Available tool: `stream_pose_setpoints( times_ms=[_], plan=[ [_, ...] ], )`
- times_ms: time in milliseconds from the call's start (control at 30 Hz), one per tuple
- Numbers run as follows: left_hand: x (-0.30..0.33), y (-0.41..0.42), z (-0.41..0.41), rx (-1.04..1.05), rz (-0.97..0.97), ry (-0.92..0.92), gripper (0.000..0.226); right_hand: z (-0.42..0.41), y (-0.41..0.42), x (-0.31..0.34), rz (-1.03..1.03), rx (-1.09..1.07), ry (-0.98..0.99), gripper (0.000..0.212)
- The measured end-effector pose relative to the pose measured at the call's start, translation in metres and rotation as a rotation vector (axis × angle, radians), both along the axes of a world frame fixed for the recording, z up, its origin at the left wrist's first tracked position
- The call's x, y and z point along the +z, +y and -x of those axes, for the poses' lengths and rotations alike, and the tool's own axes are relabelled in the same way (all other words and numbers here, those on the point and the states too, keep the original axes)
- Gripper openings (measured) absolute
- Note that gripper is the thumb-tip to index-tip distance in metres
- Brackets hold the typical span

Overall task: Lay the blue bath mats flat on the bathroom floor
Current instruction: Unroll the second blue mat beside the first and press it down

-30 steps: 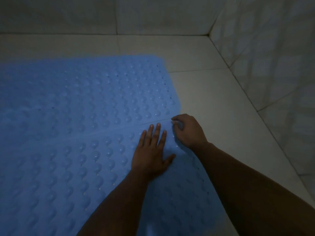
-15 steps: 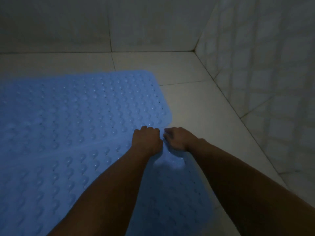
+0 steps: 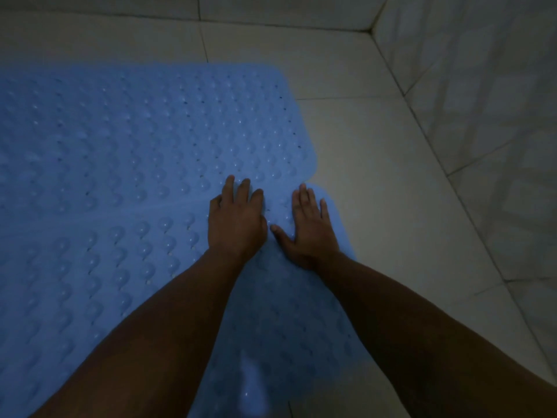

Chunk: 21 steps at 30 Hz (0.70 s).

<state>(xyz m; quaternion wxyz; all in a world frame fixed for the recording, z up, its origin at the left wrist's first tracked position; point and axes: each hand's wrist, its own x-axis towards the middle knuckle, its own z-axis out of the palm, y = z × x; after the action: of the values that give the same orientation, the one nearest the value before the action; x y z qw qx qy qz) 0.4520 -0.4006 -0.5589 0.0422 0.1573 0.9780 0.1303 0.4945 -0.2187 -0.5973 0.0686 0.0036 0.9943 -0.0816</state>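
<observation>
Two blue bath mats with raised bumps lie side by side on the pale tiled floor. The far mat (image 3: 144,131) spreads across the left and middle. The near mat (image 3: 99,267) meets it along a seam running left from my hands. My left hand (image 3: 236,220) lies palm down on the near mat at that seam, fingers reaching onto the far mat's edge. My right hand (image 3: 310,224) rests flat with fingers spread on the near mat's far right corner. Neither hand grips anything.
Bare floor tiles (image 3: 376,182) stretch to the right of the mats. A tiled wall (image 3: 488,92) rises on the right and another along the back (image 3: 271,7), meeting in a corner at the top right. The room is dim.
Both hands were closed at the near mat's corner, which stood lifted. Now they lie flat and spread, and the corner is down on the floor.
</observation>
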Motion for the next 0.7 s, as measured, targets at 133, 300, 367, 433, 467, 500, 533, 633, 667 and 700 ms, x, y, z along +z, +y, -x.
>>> stream_pose_setpoints(
  times_ms=[133,300,367,433,467,500,533,633,667,700],
  plan=[
    [0.019,-0.005,0.0,0.004,0.01,-0.017,0.056,0.026,0.013,0.038,0.196,-0.045,-0.317,0.088],
    [0.041,-0.003,-0.004,-0.006,-0.012,-0.021,0.058,0.024,0.037,0.084,0.317,-0.211,-0.211,0.062],
    [0.043,-0.003,-0.007,-0.019,-0.027,-0.018,0.058,-0.008,0.033,0.073,0.238,-0.163,-0.183,0.067],
    [0.04,-0.003,-0.014,-0.026,-0.033,-0.014,0.057,-0.036,0.028,0.053,0.163,-0.114,-0.215,0.079],
    [0.038,-0.003,-0.016,-0.031,-0.036,-0.02,0.057,-0.043,0.026,0.042,0.113,-0.088,-0.215,0.085],
    [0.034,-0.003,-0.018,-0.035,-0.044,-0.024,0.057,-0.048,0.023,0.032,0.067,-0.07,-0.193,0.091],
    [0.029,-0.003,-0.019,-0.04,-0.054,-0.026,0.057,-0.051,0.02,0.024,0.032,-0.066,-0.155,0.094],
    [0.014,-0.006,-0.024,-0.043,-0.104,-0.016,0.055,-0.057,0.013,0.01,-0.033,-0.085,-0.006,0.096],
    [0.008,-0.007,-0.026,-0.039,-0.125,0.013,0.054,-0.057,0.014,0.008,-0.037,-0.094,0.032,0.096],
    [0.0,-0.011,-0.029,-0.038,-0.138,0.047,0.053,-0.056,0.014,0.005,-0.026,-0.095,0.054,0.095]
  ],
)
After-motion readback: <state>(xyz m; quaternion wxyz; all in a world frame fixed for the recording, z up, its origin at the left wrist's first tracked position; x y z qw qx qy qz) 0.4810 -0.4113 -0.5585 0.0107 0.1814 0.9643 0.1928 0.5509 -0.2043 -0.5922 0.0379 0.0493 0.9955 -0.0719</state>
